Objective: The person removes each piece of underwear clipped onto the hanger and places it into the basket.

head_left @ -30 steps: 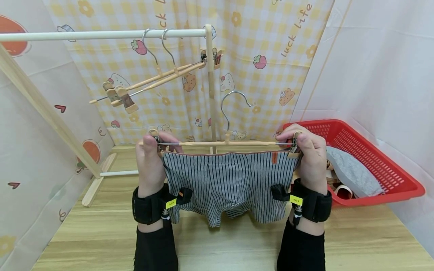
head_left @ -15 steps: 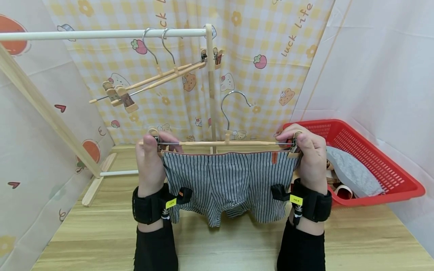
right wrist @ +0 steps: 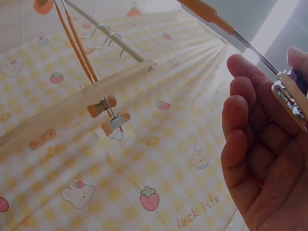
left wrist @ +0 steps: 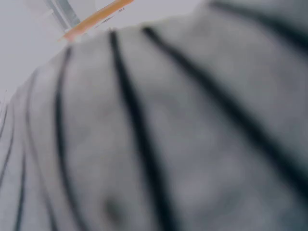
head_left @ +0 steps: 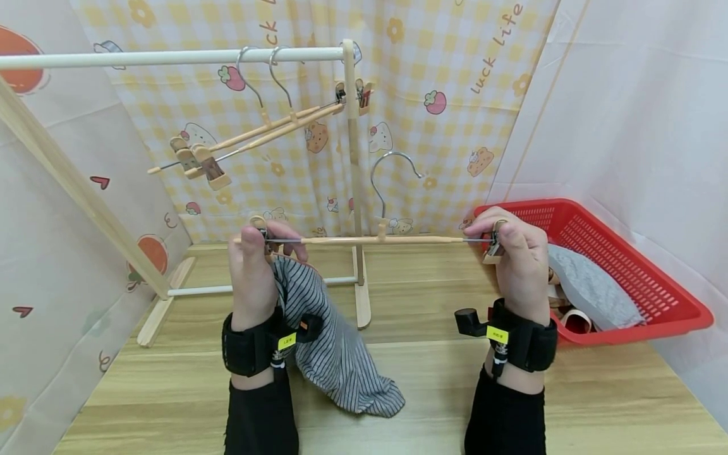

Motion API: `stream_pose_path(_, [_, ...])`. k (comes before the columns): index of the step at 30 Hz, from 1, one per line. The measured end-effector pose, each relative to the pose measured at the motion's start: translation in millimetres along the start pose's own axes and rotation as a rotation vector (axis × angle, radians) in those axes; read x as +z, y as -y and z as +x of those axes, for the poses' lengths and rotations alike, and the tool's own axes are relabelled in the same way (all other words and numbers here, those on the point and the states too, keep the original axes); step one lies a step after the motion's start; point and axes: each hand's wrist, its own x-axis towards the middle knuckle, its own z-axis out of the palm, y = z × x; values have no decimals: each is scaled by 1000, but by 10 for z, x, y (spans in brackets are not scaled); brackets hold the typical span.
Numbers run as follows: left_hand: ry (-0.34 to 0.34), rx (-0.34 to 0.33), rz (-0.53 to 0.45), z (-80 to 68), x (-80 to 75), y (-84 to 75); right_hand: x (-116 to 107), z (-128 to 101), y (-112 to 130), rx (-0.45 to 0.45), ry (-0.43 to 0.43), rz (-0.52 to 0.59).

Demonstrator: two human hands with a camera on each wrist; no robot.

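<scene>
A clip hanger [head_left: 421,240] is held level in front of me, its metal hook pointing up. My left hand [head_left: 250,278] grips the clip at its left end. Grey shorts [head_left: 341,360] with dark stripes dangle from that end, bunched and slanting down to the right over the table. Their striped cloth [left wrist: 139,120] fills most of the left wrist view and hides the left fingers there. At the other end, my right hand [head_left: 522,268] pinches the right clip [head_left: 493,249] between thumb and fingers, with no cloth in it. The right wrist view shows this clip [right wrist: 291,98] against the thumb.
Behind the hanger stands a rack with a white rail [head_left: 170,59]. Two more clip hangers [head_left: 273,129] hang on it. To the right, a red basket [head_left: 671,297] holds grey cloth [head_left: 594,287] and other items. A patterned curtain [head_left: 449,126] closes off the back.
The right side of the shorts has come out of the right clip and swung down to the left. Both hands and the hanger have stayed almost in place.
</scene>
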Motion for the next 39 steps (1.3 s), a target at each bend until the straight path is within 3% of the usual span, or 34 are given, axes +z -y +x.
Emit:
stream_pose_path(16, [-7, 3, 8, -1, -15, 5, 6, -7, 38, 33, 12, -8])
stream_pose_path(25, [4, -3, -4, 4, -8, 23, -6, -13, 44, 36, 47, 47])
stream_pose_path(39, [13, -10, 8, 5, -6, 22, 3, -23, 75, 73, 33, 76])
